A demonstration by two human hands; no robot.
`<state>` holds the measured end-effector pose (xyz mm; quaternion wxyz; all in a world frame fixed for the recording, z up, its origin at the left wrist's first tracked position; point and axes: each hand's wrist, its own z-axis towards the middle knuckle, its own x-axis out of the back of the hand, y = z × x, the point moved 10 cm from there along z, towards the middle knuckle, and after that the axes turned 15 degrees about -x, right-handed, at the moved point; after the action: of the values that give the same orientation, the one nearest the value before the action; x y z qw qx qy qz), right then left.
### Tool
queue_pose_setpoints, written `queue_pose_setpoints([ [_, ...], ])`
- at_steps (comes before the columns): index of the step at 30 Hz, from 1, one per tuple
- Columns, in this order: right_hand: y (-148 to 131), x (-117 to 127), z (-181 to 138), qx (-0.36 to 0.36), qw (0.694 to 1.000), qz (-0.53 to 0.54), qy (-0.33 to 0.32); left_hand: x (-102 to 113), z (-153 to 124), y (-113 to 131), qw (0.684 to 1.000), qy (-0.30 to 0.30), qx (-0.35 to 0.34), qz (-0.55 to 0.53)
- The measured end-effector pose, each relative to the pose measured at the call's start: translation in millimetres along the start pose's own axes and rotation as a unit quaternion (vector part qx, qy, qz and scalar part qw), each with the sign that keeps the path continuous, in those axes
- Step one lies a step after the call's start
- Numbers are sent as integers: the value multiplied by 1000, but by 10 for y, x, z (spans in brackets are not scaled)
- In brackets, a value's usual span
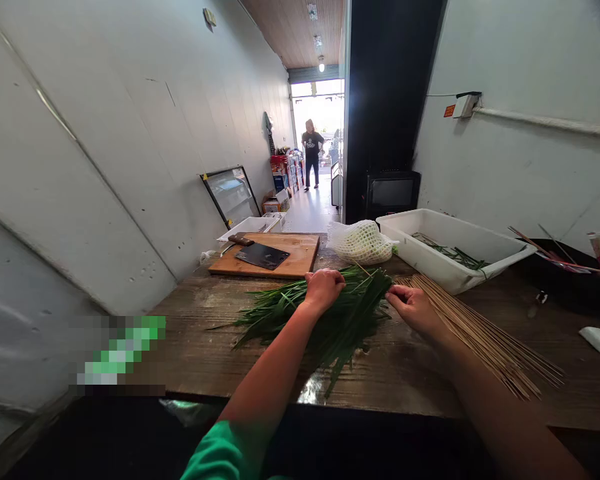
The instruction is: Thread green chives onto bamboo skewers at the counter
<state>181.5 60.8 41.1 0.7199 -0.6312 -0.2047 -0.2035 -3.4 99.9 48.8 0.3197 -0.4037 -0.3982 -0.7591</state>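
Observation:
A loose heap of garlic chives [280, 301], long flat green leaves, lies on the brown table. My left hand [325, 288] rests over the heap with its fingers curled closed on some leaves. At the heap's right end my right hand [411, 305] pinches the tips of the chives between thumb and fingers. A thin bamboo skewer [363, 269] pokes out at the top of the heap, close to both hands. Many more bamboo skewers [480, 327] lie fanned out beneath and beside my right forearm.
A cleaver [263, 255] lies on a wooden cutting board [300, 250] at the back left. Behind the chives sits a net-wrapped bundle [363, 241]. A white tub [460, 257] holds some green stalks. A person [312, 150] stands near the far doorway.

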Motion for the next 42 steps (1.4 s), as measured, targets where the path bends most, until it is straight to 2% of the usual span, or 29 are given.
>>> queue_pose_setpoints([
  [3, 12, -10, 5, 1, 1000, -2, -4, 78, 2, -80, 996, 60, 22, -58],
  [8, 80, -45, 32, -8, 1000, -11, -10, 142, 25, -114, 976, 162, 12, -148],
  [14, 95, -77, 24, -25, 999, -41, -20, 178, 21, -134, 948, 222, 22, -228],
  [17, 85, -76, 23, -18, 998, -56, -13, 199, 12, -122, 940, 231, 24, -250],
  [25, 103, -92, 33, -5, 998, -53, -13, 237, -5, -29, 949, 231, 10, -215],
  [42, 86, -94, 19, -7, 999, -50, -20, 236, -11, -62, 947, 246, 0, -207],
])
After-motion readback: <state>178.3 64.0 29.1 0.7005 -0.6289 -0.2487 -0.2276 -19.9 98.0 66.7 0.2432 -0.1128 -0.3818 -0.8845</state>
